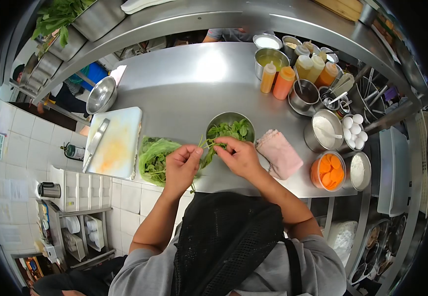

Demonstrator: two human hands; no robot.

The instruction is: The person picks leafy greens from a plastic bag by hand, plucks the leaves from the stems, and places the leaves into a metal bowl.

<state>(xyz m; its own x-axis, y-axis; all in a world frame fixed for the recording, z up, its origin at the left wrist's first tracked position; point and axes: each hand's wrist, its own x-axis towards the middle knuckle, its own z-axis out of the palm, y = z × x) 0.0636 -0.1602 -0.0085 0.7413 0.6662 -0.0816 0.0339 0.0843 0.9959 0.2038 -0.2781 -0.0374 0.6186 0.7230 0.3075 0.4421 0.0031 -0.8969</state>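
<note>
Close together over the near part of the steel counter, my two hands are pinched on thin green stems. My left hand [183,162] grips a leafy herb sprig [207,144] between thumb and fingertips, beside a green plastic bag [147,157] of leafy greens. A stem hangs below this hand. My right hand [239,157] pinches the same greens, just in front of a metal bowl [220,118]. Picked green leaves [236,129] lie in that bowl. Exactly which stem each hand holds is hard to make out.
A knife [97,140] rests on a white cutting board [125,133] at left. Right of the bowl lies a pink cloth [284,157]. Squeeze bottles [284,83], eggs [354,130] and a tub of orange slices [329,171] crowd the right. A person [236,34] is across the counter.
</note>
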